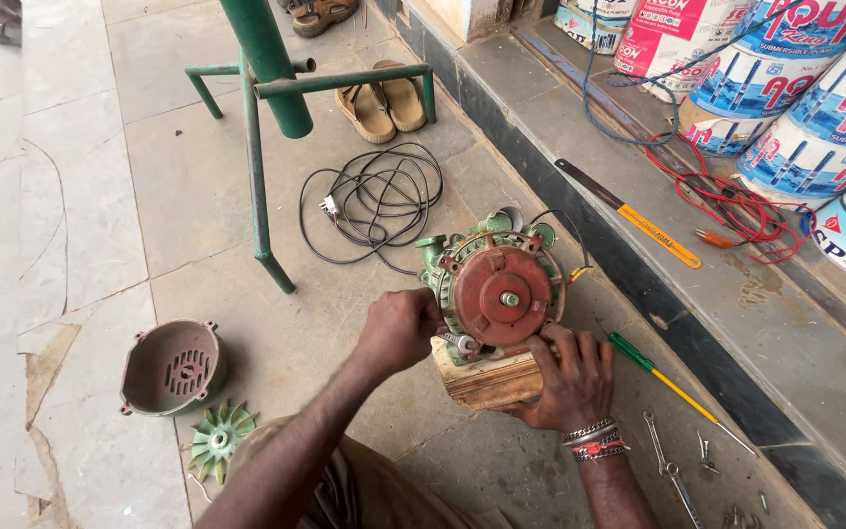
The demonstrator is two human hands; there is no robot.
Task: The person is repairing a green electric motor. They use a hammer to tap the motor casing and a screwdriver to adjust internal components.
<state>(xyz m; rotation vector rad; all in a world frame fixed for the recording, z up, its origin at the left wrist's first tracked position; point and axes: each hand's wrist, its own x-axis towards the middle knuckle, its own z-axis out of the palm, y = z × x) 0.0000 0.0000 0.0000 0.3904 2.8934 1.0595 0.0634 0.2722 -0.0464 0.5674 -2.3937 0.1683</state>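
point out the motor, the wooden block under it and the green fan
motor (501,289), head view, on its round red end plate
wooden block (487,380), head view, on its front face
green fan (219,441), head view, on its hub

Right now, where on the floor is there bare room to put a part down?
Bare paving lies between the fan cover and the left hand, below the cable coil. Crowded: right of the motor, with screwdriver and wrenches.
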